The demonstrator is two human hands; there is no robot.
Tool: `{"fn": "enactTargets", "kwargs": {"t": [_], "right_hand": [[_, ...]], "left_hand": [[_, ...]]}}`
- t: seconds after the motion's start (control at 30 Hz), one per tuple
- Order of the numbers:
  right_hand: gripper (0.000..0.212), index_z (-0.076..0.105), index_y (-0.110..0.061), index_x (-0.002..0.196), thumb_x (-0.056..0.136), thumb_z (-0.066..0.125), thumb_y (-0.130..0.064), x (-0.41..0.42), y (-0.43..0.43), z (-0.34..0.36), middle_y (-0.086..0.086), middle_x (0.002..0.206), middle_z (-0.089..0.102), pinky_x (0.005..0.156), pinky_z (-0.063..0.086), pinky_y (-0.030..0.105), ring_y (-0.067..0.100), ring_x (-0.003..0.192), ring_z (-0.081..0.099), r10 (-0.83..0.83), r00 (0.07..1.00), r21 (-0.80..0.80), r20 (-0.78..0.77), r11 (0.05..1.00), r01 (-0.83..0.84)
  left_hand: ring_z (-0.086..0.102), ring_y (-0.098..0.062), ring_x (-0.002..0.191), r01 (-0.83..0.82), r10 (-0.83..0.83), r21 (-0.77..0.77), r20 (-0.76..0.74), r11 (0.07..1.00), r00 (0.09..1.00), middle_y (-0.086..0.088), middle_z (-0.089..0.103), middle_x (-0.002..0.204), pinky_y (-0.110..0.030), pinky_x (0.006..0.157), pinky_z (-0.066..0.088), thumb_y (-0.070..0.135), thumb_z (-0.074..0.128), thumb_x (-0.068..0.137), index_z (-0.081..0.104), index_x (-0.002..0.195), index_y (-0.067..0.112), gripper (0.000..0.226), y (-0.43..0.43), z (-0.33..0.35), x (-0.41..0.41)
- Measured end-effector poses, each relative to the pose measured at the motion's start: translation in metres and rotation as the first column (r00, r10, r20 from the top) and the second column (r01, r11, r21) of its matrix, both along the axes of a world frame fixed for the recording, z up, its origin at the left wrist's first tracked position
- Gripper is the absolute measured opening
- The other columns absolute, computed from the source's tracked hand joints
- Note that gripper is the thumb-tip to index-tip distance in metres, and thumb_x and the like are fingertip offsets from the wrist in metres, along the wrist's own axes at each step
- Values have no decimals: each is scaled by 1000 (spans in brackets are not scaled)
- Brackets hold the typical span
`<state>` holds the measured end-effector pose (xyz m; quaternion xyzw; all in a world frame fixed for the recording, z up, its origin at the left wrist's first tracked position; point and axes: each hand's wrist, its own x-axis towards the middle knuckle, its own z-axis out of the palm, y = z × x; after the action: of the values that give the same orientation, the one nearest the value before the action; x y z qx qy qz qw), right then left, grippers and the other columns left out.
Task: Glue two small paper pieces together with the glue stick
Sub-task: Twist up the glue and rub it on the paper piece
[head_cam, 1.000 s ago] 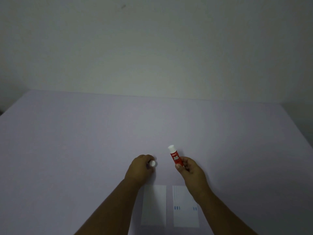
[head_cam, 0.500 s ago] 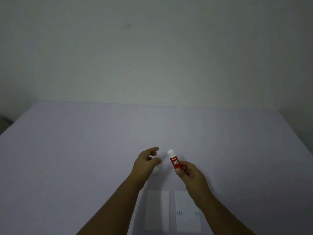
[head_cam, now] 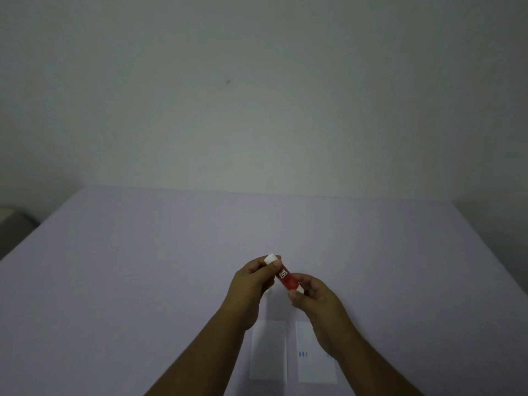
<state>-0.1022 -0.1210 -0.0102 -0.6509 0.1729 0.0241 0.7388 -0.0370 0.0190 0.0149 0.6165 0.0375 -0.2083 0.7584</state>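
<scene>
two hands on one glue stick, above a lavender table

pinching the glue stick (head_cam: 285, 278) at both ends, tilted and lifted off the surface. at the white top end, the left hand (head_cam: 251, 284), thumb and fingers curled round it. at the white base, the right hand (head_cam: 313, 300), fingertips closed on it. between the two holds, the red body with white lettering.

below the grip, flat on a pale lavender table (head_cam: 143, 267), two small paper pieces side by side with a thin strip of table between them. nearer and to the left of the grip, a plain paper piece (head_cam: 268, 352), its far corner under the left wrist. nearer and to the right, a paper piece with short blue marks (head_cam: 313, 367), partly hidden by the right forearm.

beyond the grip, a broad stretch of tabletop up to the far edge, then a plain grey-white wall (head_cam: 257, 124) with one small dark spot (head_cam: 227, 82) high above the hands. dim, even light throughout.

left of the grip, wide tabletop out to the slanting left edge, and past that edge a grey object (head_cam: 11, 224), too dim to make out. right of the grip, tabletop out to the slanting right edge, well apart from the hands.
</scene>
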Motion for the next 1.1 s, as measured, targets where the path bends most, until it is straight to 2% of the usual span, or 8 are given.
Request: {"fn": "enactTargets", "kwargs": {"t": [0.13, 0.23, 0.33, 0.5, 0.7, 0.87, 0.93, 1.1], "right_hand": [[36, 63, -5, 102, 71, 68, -24, -10, 3, 12, 13, 88, 68, 70, 54, 30, 22, 75, 63, -70, 997, 291, -40, 953, 79], [39, 61, 3, 101, 82, 60, -31, -16, 6, 20, 12, 68, 66, 53, 54, 26, 17, 56, 62, -33, 986, 453, -161, 886, 104], [45, 65, 2, 95, 88, 52, -41, -18, 10, 22, 9, 60, 63, 52, 51, 25, 16, 53, 57, 29, 977, 416, -209, 907, 62], [44, 61, -5, 103, 69, 66, -33, -22, 12, 21, 14, 85, 66, 69, 52, 30, 21, 73, 60, -43, 998, 298, -56, 953, 58], [53, 65, -5, 66, 89, 47, -49, -26, 17, 28, 6, 51, 49, 42, 34, 23, 13, 44, 40, 29, 956, 467, -293, 876, 116], [42, 59, 1, 100, 80, 58, -36, -26, 15, 29, 10, 64, 59, 57, 46, 29, 18, 57, 53, -46, 987, 458, -157, 882, 114], [41, 57, 2, 100, 74, 62, -29, -26, 15, 31, 9, 63, 57, 54, 45, 26, 16, 55, 51, -71, 990, 454, -121, 883, 119], [56, 61, -6, 63, 88, 44, -53, -25, 17, 36, 4, 48, 45, 40, 32, 22, 13, 40, 38, 21, 954, 433, -300, 894, 116]], "left_hand": [[60, -25, 105, 5, -5, -33, -5, 999, 1000, -8, 68, 103, -28, 89, 48, 23, 66, 85, 69, 106, 9, 26, 6, 8, -9], [59, -24, 108, 28, -28, -35, 19, 999, 999, -7, 68, 107, -32, 96, 46, 22, 64, 85, 69, 104, 12, 22, 10, 14, -14], [59, -19, 108, 48, -48, -1, 61, 999, 997, -3, 68, 109, -30, 93, 46, 21, 62, 87, 69, 100, 19, 15, 13, 20, -18], [59, -21, 109, 10, -12, 31, 70, 999, 997, -4, 66, 113, -31, 94, 46, 25, 62, 88, 66, 109, 16, 23, 14, 22, -22], [63, -11, 102, 90, -90, -7, 72, 996, 993, 6, 71, 102, -20, 81, 48, 22, 64, 86, 70, 99, 23, 14, 13, 24, -25], [63, -17, 103, 20, -18, -51, 39, 999, 999, 1, 72, 102, -25, 82, 48, 25, 68, 81, 71, 97, 21, 17, 10, 22, -28], [63, -18, 103, -2, 4, -79, 30, 997, 1000, 0, 72, 102, -28, 85, 47, 30, 70, 74, 71, 98, 20, 27, 10, 23, -30], [63, -13, 101, 43, -39, -60, 63, 997, 997, 8, 73, 97, -27, 83, 47, 32, 70, 73, 71, 96, 23, 25, 9, 24, -28]]}}
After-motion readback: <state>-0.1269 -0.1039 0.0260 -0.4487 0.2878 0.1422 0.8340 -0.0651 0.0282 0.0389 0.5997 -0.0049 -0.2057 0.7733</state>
